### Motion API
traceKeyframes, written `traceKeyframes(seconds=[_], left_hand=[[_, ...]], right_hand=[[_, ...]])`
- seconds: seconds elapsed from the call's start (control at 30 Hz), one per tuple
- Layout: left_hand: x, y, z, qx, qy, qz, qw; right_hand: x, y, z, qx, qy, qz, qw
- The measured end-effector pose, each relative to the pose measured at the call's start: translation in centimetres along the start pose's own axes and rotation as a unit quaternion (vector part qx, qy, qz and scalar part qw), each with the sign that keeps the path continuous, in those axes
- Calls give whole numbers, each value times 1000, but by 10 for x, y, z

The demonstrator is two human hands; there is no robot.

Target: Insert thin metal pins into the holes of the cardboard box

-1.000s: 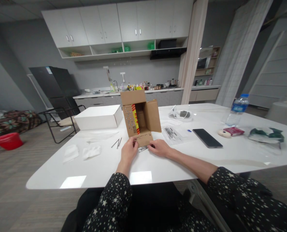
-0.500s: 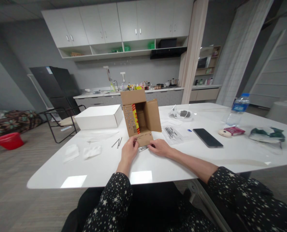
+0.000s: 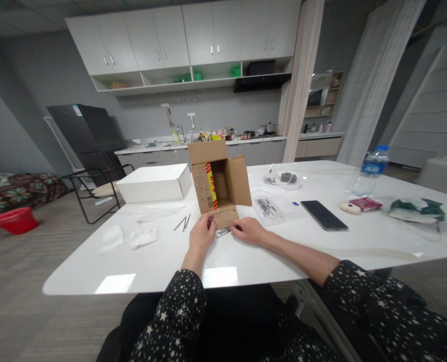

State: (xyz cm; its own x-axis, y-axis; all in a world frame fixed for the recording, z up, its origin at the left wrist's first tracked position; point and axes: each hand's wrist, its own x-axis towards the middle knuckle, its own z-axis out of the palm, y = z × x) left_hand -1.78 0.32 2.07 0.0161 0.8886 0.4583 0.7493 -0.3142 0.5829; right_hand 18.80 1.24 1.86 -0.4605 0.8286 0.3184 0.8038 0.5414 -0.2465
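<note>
Both hands, left hand point(image 3: 202, 235) and right hand point(image 3: 249, 231), pinch a small metal piece point(image 3: 222, 232) before the box point(image 3: 219, 182); loosened fingers might drop it; a nudge could topple the box.

Cardboard box point(image 3: 219, 183) stands mid-table point(image 3: 246, 256) | flat box point(image 3: 153, 183) to its left | phone point(image 3: 323, 215) right, bottle point(image 3: 369, 171) behind it

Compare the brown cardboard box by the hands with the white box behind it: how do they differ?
The brown cardboard box stands with its flaps spread open, facing the person; the white box lies flat and closed. The brown one is taller and narrower, the white one low and wide. The brown box bears a red and yellow strip; the white box is plain. Both rest on the white table.
</note>
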Motion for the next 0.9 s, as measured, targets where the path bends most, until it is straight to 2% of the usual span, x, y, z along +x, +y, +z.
traceKeyframes(seconds=[0.47,0.9], left_hand=[[0,-2,0,-24,38,35,998],[1,-5,1,-54,45,79,994]], right_hand=[[0,2,2,4,5,-7,1000],[1,1,2,-5,0,-3,1000]])
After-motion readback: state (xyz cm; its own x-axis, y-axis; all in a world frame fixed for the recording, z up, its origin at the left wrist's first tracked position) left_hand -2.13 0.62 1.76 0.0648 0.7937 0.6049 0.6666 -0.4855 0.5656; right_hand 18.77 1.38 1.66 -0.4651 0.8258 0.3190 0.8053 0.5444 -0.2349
